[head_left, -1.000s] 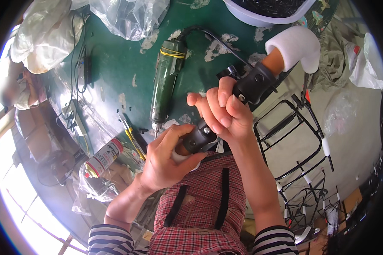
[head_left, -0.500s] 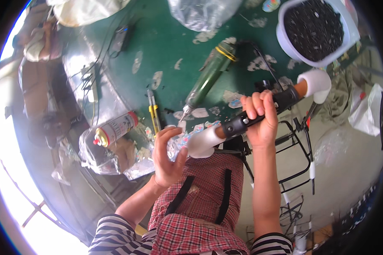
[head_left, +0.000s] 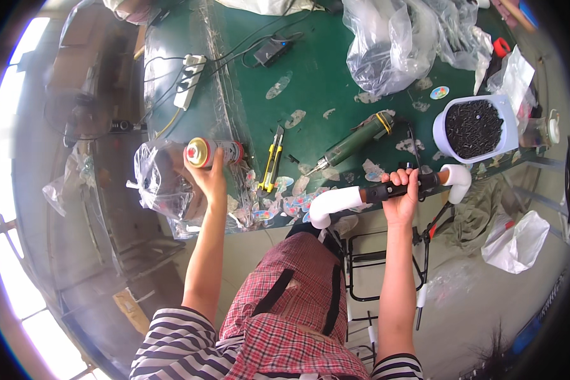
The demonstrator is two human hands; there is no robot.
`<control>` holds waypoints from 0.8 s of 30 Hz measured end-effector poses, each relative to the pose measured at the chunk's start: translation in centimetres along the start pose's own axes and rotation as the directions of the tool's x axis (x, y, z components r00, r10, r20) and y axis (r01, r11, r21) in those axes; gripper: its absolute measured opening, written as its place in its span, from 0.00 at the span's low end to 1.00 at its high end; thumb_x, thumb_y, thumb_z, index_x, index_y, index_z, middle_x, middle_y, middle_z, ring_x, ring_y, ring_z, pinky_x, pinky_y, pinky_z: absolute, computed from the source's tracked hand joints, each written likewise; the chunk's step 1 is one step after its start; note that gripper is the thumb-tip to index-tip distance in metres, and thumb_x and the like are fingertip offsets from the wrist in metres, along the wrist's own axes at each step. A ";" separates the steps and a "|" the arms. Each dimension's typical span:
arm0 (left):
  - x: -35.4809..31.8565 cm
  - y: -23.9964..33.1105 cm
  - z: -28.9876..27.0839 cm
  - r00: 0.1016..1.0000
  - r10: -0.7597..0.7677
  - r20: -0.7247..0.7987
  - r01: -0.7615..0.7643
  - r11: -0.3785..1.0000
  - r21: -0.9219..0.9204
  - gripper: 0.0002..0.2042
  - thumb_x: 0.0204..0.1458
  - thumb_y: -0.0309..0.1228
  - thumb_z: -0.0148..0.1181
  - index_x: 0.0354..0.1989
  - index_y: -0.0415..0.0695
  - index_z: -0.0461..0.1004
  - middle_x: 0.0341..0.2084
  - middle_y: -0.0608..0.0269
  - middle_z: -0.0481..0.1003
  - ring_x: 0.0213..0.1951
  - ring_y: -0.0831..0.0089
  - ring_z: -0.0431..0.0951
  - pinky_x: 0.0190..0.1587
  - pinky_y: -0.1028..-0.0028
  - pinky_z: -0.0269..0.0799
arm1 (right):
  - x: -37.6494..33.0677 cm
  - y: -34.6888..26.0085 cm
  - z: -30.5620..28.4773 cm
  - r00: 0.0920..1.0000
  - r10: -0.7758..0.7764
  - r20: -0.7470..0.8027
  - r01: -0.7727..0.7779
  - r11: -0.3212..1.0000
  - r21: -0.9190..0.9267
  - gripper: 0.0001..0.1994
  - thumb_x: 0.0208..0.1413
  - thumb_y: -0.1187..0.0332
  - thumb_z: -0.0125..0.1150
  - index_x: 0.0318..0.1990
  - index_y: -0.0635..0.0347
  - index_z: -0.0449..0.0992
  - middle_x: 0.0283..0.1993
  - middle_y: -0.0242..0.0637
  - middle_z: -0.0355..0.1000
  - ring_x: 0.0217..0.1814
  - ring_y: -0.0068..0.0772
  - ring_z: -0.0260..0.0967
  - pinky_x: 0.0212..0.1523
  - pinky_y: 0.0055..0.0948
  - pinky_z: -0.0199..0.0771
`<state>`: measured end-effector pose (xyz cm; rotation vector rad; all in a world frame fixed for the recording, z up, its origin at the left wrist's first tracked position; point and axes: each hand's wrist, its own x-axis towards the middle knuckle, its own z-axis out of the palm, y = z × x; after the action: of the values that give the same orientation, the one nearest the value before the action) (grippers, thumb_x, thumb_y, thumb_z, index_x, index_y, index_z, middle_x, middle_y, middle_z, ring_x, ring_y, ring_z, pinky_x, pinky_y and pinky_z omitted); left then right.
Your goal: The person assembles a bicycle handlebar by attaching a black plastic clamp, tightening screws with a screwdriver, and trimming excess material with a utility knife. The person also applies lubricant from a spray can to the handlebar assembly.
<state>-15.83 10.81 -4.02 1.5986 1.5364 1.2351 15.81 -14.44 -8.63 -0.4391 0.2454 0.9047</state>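
Note:
My left hand (head_left: pixel 210 180) is at a spray can (head_left: pixel 230 151) lying on its side at the table's left front, thumb and fingers closed around its valve end. The can has a gold and red top. My right hand (head_left: pixel 400 197) grips the black middle of a handlebar (head_left: pixel 377 192) with brown sections and bent white-covered ends (head_left: pixel 337 202). It is held across the front edge of the table. Just beyond the bar lies a dark green electric screwdriver (head_left: pixel 358 140). A yellow utility knife (head_left: pixel 272 159) rests to the right of the can.
A pale tub of black screws (head_left: pixel 475 126) stands at the right of the green table (head_left: pixel 323 69). Clear plastic bags (head_left: pixel 392 50) lie at the back, a white power strip (head_left: pixel 189 81) and cables at the left. Black metal frames (head_left: pixel 368 294) stand on the floor below.
My left hand has left the bar's near white end and reached left to the spray can, closing on it. My right hand still holds the handlebar. The view has shifted left.

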 end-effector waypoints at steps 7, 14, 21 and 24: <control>-3.7 9.7 -0.7 0.863 0.163 0.479 0.051 0.914 -0.403 0.45 0.50 0.36 0.71 0.69 0.48 0.42 0.53 0.52 0.68 0.50 0.65 0.73 0.55 0.64 0.69 | -0.1 -0.7 0.0 0.999 -0.009 -0.050 0.007 1.000 -0.029 0.11 0.65 0.58 0.57 0.33 0.52 0.68 0.27 0.23 0.61 0.32 0.23 0.60 0.46 0.32 0.67; -12.3 17.4 2.3 0.568 0.184 0.802 0.392 0.796 -0.461 0.49 0.48 0.42 0.67 0.72 0.59 0.35 0.49 0.41 0.67 0.41 0.52 0.78 0.41 0.55 0.78 | 0.5 -0.1 -1.5 0.998 0.011 0.065 -0.017 0.996 0.092 0.09 0.62 0.62 0.61 0.34 0.53 0.69 0.29 0.25 0.63 0.34 0.24 0.61 0.45 0.29 0.67; -17.6 18.7 6.5 0.426 -0.011 0.905 -0.119 0.991 0.068 0.38 0.42 0.25 0.71 0.64 0.43 0.57 0.43 0.54 0.77 0.45 0.66 0.79 0.49 0.67 0.74 | 0.2 -0.5 0.4 0.998 -0.021 -0.056 0.023 0.999 0.034 0.07 0.59 0.67 0.64 0.34 0.56 0.72 0.30 0.28 0.66 0.34 0.25 0.66 0.44 0.30 0.70; -18.7 19.8 8.8 0.369 0.006 0.929 -0.311 0.943 0.117 0.36 0.41 0.26 0.71 0.61 0.44 0.62 0.42 0.51 0.77 0.43 0.59 0.81 0.47 0.66 0.76 | 0.1 -0.7 0.5 0.997 -0.047 -0.056 0.047 0.999 0.000 0.06 0.59 0.67 0.65 0.35 0.57 0.74 0.31 0.30 0.69 0.34 0.25 0.68 0.44 0.30 0.70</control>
<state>2.22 -8.85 6.19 2.1036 0.7785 -0.0103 16.41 -14.50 -8.01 -0.4673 0.2857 0.8465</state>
